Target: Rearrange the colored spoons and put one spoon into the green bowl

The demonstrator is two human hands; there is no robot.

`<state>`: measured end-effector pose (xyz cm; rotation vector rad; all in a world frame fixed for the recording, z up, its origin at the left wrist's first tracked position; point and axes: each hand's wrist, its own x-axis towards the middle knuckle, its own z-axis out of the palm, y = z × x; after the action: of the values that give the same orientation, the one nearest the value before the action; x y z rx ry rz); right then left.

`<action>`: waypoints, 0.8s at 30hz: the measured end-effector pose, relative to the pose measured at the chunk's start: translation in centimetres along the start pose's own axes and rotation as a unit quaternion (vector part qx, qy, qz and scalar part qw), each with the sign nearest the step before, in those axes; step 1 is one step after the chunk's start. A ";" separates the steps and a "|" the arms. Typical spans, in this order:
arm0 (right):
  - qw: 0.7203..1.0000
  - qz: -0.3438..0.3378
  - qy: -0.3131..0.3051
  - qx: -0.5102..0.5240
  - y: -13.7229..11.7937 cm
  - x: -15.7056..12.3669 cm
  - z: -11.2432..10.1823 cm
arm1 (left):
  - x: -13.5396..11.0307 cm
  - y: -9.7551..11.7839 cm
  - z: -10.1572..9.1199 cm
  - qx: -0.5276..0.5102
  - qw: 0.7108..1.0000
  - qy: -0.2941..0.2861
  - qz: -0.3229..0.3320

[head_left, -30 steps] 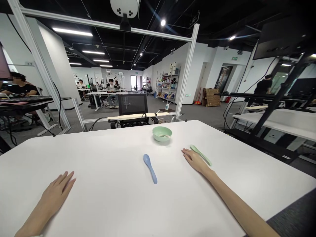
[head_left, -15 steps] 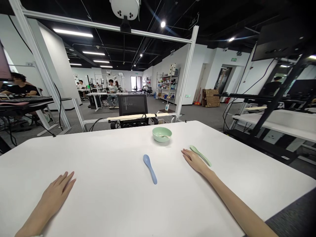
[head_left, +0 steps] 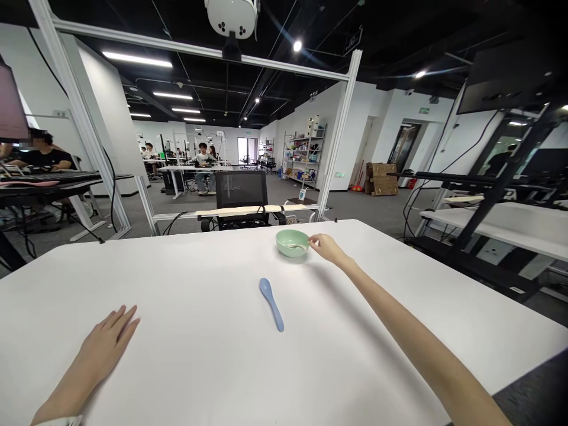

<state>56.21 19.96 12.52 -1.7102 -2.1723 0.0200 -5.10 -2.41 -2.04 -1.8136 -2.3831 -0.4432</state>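
My right hand [head_left: 327, 247] reaches far across the white table [head_left: 199, 367], its fingers pinched together at the right rim of a pale green bowl [head_left: 288, 248]. Something small and pale lies inside the bowl. A blue spoon [head_left: 271, 303] lies on the table nearer to me, apart from both hands. My left hand [head_left: 109, 337] rests flat on the table at the near left with its fingers stretched out and nothing in it. The green spoon seen earlier does not show; my right forearm crosses the spot where it lay.
Beyond the table's far edge stands a black office chair [head_left: 239, 192] inside a white metal frame [head_left: 337, 133]. People sit at desks at the left and far back. A black stand [head_left: 501, 177] and another white table are at the right.
My right hand lifted from beside the green spoon and moved forward-left to the bowl's rim, closing its fingers. The green spoon is out of sight. My left hand stayed put.
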 end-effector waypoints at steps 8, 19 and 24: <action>0.995 0.064 -0.067 -0.037 -3.8 5.3 2.1 | -0.4 0.9 -0.8 -0.001 1.000 0.015 0.001; 0.998 0.064 -0.020 -0.016 -3.8 4.9 1.6 | -0.6 0.8 -0.8 -0.006 1.000 0.019 0.001; 0.995 0.056 0.062 0.051 0.0 0.2 -0.6 | -0.4 -0.1 0.1 -0.013 1.000 0.010 0.007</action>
<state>56.40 20.00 13.14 -1.7256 -1.9512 0.0512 -5.07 -2.77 -2.29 -1.8267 -2.3615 -0.4898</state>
